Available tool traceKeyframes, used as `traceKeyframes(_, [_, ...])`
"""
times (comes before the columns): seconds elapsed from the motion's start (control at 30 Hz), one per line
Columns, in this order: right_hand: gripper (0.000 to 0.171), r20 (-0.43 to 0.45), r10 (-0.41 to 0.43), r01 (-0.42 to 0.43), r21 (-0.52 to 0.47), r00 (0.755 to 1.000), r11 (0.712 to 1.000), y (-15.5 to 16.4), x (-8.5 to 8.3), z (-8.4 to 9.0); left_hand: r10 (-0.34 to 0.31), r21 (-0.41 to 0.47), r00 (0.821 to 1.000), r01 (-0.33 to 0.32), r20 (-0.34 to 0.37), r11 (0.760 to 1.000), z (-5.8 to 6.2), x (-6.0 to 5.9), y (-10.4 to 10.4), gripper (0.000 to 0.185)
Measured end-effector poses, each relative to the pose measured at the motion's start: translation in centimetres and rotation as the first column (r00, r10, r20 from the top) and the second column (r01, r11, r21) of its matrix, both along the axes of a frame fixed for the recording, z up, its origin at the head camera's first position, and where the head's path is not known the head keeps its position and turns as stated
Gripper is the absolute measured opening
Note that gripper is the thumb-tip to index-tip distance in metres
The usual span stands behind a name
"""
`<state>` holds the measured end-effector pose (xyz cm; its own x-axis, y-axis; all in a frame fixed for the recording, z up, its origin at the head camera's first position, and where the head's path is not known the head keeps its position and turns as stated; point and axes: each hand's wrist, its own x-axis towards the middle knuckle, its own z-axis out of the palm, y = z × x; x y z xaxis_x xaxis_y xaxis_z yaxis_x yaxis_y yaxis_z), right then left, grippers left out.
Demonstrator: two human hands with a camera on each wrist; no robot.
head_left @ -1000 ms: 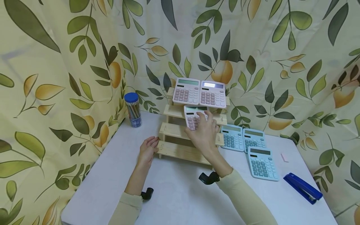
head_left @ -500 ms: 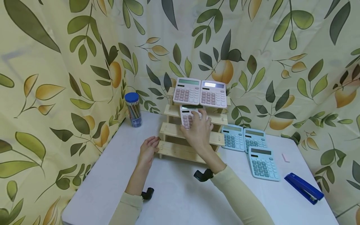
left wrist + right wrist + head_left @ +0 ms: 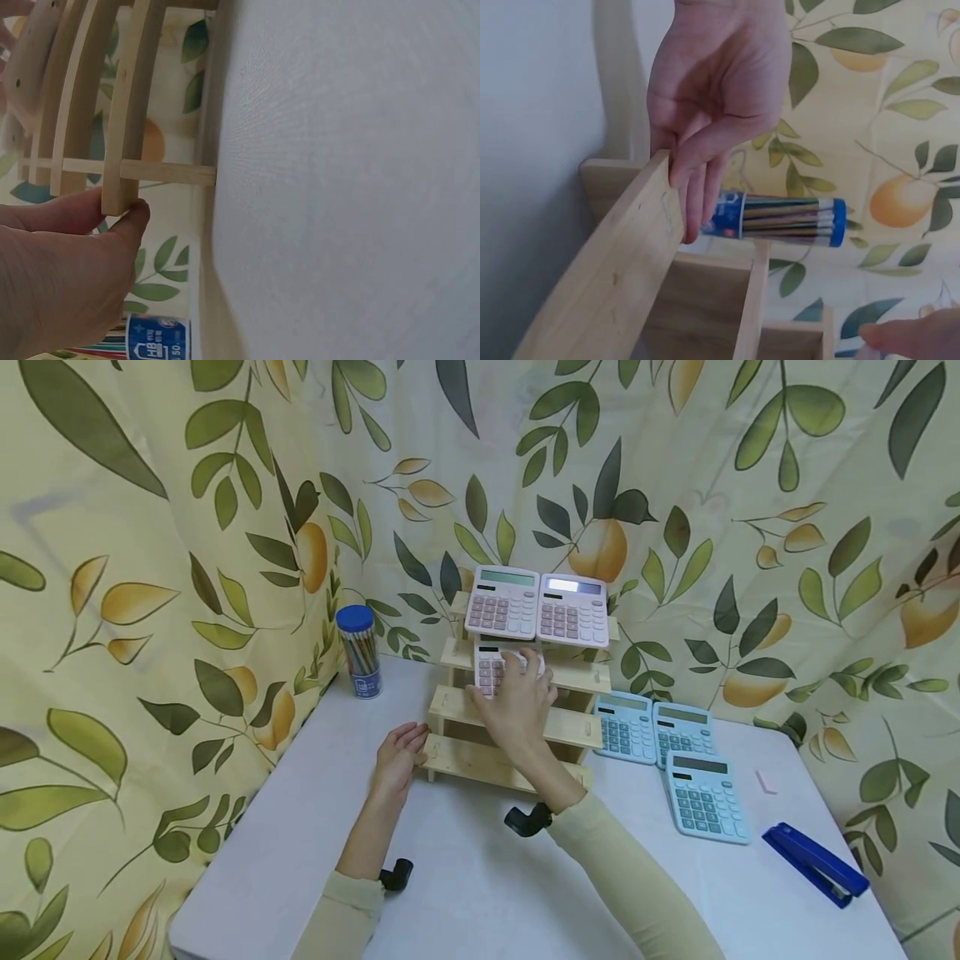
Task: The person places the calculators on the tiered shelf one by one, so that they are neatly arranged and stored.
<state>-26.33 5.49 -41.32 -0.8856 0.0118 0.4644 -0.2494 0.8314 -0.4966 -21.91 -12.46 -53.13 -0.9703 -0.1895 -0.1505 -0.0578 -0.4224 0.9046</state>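
A wooden step shelf [image 3: 480,763] with several tiers stands on the white table. My right hand [image 3: 517,706] holds a pink calculator [image 3: 489,677] on the second tier from the top, thumb at its left side and fingers over its keys. Part of that calculator is covered by the hand. On the top tier, a left pink calculator [image 3: 501,603] and a right pink calculator [image 3: 573,612] sit side by side. My left hand [image 3: 400,762] pinches the left end of the lowest board [image 3: 133,112], thumb and fingers on opposite faces.
Three blue calculators lie right of the shelf, the nearest [image 3: 707,797] in front of the others. Farther right are a small pink block [image 3: 767,782] and a blue stapler [image 3: 816,864]. A blue-lidded tub of pencils [image 3: 360,652] stands at left. A patterned curtain [image 3: 660,460] hangs behind.
My right hand has moved left along the second tier with the pink calculator, whose top edge now sits farther under the top row. The left hand has stayed on the board.
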Motion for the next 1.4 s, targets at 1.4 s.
traceKeyframes(1.4, [0.064,0.029,0.118,-0.121,0.153,0.993,0.981,-1.2,-0.5,-0.6,-0.029,-0.008,1.000,0.029,-0.001,1.000,0.3,0.4,-0.3,0.070])
